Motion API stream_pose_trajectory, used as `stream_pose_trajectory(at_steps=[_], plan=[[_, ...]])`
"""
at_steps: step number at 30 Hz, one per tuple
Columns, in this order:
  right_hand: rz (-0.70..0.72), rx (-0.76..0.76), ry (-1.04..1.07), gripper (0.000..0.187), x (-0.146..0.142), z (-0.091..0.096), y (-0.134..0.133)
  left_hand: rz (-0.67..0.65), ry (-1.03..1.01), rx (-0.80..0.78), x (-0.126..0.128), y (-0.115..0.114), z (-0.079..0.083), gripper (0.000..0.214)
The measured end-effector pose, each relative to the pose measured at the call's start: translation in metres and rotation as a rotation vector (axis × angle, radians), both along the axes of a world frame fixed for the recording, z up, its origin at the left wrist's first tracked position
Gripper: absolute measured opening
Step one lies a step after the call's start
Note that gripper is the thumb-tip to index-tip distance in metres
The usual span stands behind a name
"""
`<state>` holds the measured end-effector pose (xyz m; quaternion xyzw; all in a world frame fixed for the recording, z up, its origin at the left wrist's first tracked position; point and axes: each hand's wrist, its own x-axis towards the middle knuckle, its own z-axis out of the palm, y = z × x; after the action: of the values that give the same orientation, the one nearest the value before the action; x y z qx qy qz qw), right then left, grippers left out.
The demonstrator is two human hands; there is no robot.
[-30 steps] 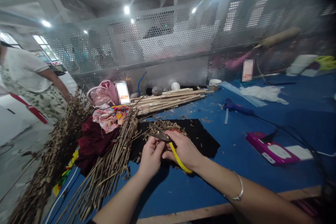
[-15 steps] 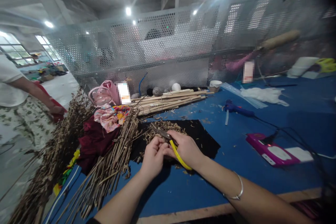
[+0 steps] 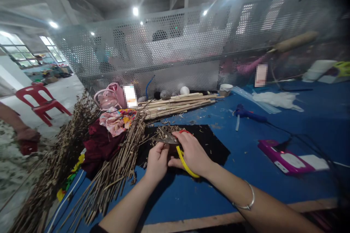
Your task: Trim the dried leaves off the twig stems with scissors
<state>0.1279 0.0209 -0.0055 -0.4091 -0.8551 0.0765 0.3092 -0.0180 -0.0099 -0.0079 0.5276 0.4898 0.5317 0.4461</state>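
Observation:
My right hand is wrapped round a pair of pruning shears with one yellow and one red handle. The blades are parted and point left, over dry brown plant bits on a black cloth. Close below the blades, my left hand has thumb and fingers pinched together; whatever they hold is hidden or too small to make out. A bundle of dried stalks lies to its left on the blue table.
Pale sticks lie bundled at the back, beside a pink bag. A maroon cloth is at left. On the right are a blue glue gun, its cable and a magenta device. A person's hand shows at far left.
The shears have opened wider and their red handle shows now. My hands have moved slightly apart. The person at left has moved leftward, uncovering a red chair.

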Motion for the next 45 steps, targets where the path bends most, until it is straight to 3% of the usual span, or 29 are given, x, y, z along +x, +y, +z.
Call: stream_pose_trajectory(at_steps=[6, 11, 19, 28, 33, 39, 45], plan=[[-0.009, -0.006, -0.027, 0.082, 0.001, 0.002, 0.0, 0.062, 0.104, 0.093, 0.003, -0.001, 0.003, 0.024], [-0.016, -0.017, -0.055, 0.086, 0.001, 0.003, -0.001, 0.076, 0.259, 0.155, 0.0, -0.001, -0.004, 0.025], [0.004, -0.1, 0.031, 0.075, 0.0, 0.0, -0.003, 0.099, 0.377, 0.28, -0.003, 0.0, -0.007, 0.025], [0.0, -0.127, 0.073, 0.06, 0.002, -0.002, 0.0, 0.106, 0.401, 0.293, -0.003, -0.001, -0.005, 0.026], [-0.016, -0.109, 0.073, 0.061, 0.002, -0.003, 0.002, 0.103, 0.365, 0.291, -0.002, -0.001, -0.003, 0.022], [0.039, -0.074, 0.059, 0.074, 0.001, 0.002, 0.001, 0.078, 0.33, 0.318, -0.002, -0.001, 0.0, 0.022], [0.047, -0.125, 0.102, 0.068, 0.002, -0.002, 0.003, 0.058, 0.345, 0.313, -0.002, -0.002, -0.001, 0.022]])
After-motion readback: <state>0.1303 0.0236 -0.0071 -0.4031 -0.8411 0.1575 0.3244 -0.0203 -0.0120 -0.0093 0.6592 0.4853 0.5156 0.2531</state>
